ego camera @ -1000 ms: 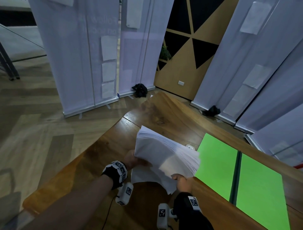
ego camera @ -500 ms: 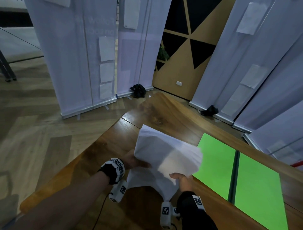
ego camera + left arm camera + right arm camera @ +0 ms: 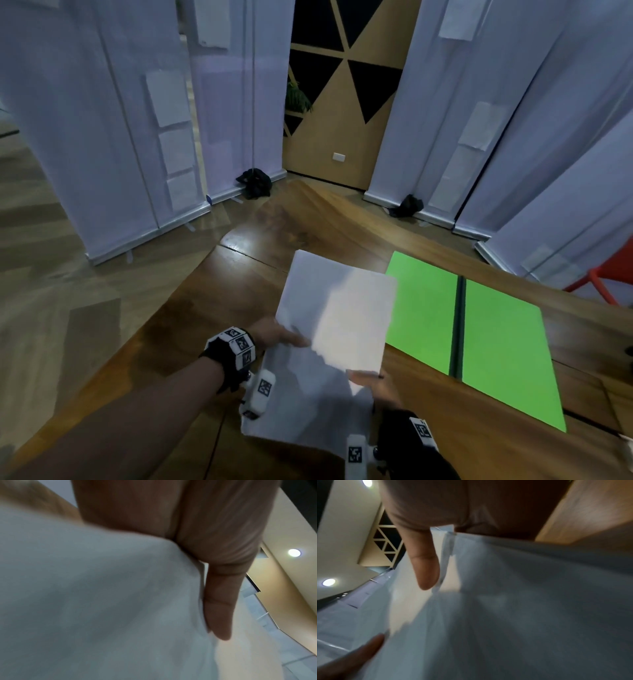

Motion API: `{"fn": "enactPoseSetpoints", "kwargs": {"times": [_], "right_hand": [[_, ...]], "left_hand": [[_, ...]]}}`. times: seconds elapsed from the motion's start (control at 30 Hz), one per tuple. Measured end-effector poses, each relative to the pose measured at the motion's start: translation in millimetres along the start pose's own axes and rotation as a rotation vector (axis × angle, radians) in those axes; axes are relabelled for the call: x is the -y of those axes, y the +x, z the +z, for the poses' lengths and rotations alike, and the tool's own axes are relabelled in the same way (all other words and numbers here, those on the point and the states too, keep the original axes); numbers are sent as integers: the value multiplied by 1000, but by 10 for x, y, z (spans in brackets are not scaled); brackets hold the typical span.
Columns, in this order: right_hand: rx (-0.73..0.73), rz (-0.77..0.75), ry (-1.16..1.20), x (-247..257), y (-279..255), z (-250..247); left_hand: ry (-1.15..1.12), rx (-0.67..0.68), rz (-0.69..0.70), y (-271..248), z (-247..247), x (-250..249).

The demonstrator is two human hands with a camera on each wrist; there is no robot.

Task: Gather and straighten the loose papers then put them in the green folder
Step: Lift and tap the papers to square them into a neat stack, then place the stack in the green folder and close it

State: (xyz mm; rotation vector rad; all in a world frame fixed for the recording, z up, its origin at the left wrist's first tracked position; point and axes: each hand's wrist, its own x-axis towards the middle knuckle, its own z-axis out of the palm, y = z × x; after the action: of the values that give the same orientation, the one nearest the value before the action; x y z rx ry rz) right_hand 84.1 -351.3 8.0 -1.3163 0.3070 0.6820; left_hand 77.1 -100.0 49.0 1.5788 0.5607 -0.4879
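Note:
A stack of white papers is held up above the wooden table, its face tilted toward me. My left hand grips the stack's left edge, thumb on top. My right hand pinches its near right corner. Loose sheets hang down from under the stack toward the table. In the left wrist view my thumb lies along the papers. The right wrist view shows my thumb on the sheets. The green folder lies open and flat to the right.
White roll-up banners stand on the floor around the table's far sides. A red chair sits at the far right. Dark bundles lie at the banner bases. The table's edge runs diagonally on my left.
The fanned stack has squared up and tilted more upright in both hands. My view moved closer, and the lower sheets hang further down.

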Motion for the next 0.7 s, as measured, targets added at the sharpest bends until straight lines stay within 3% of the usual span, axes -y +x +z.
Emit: {"fn": "enactPoseSetpoints", "kwargs": {"times": [0.13, 0.23, 0.33, 0.43, 0.53, 0.7], "right_hand": [[-57, -39, -96, -194, -97, -235], [-195, -82, -186, -202, -116, -426], [-354, -116, -203, -250, -89, -826], [-537, -97, -166, -255, -186, -1264], [-689, -44, -103, -272, -243, -1725], [-825, 90, 18, -466, -220, -2295]], "left_hand": [[18, -39, -18, 117, 301, -58], [56, -65, -56, 368, 614, -61], [76, 14, -72, 643, 1014, -60], [19, 38, -35, 643, 1382, -152], [90, -46, -69, 703, 1575, -183], [245, -112, -104, 975, 1685, -160]]}}
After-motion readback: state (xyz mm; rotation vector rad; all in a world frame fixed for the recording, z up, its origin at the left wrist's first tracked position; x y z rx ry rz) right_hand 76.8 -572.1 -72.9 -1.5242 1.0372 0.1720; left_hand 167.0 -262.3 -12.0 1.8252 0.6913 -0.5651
